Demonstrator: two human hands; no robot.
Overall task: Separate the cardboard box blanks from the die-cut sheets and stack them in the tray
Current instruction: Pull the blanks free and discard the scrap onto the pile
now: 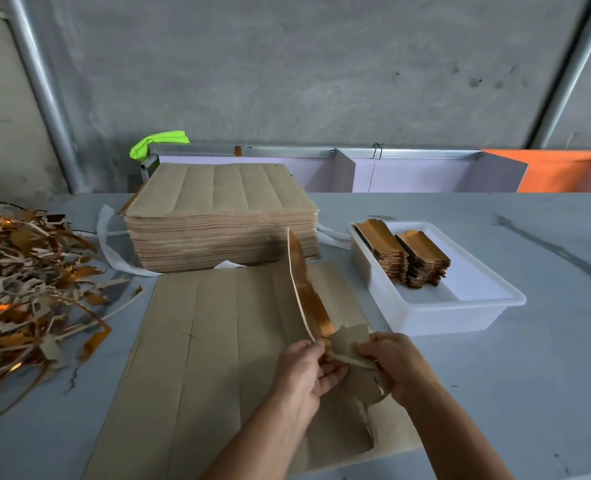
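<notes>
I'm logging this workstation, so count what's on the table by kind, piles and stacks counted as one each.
Stacks of die-cut sheets: 1
Loose die-cut sheets: 1
White trays: 1
Stacks of blanks in the tray: 2
Scrap piles: 1
Blanks gripped by the left hand and right hand: 1
Total: 7

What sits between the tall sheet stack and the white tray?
Head view: only a white strip on the bare table between the stack and the tray.
</notes>
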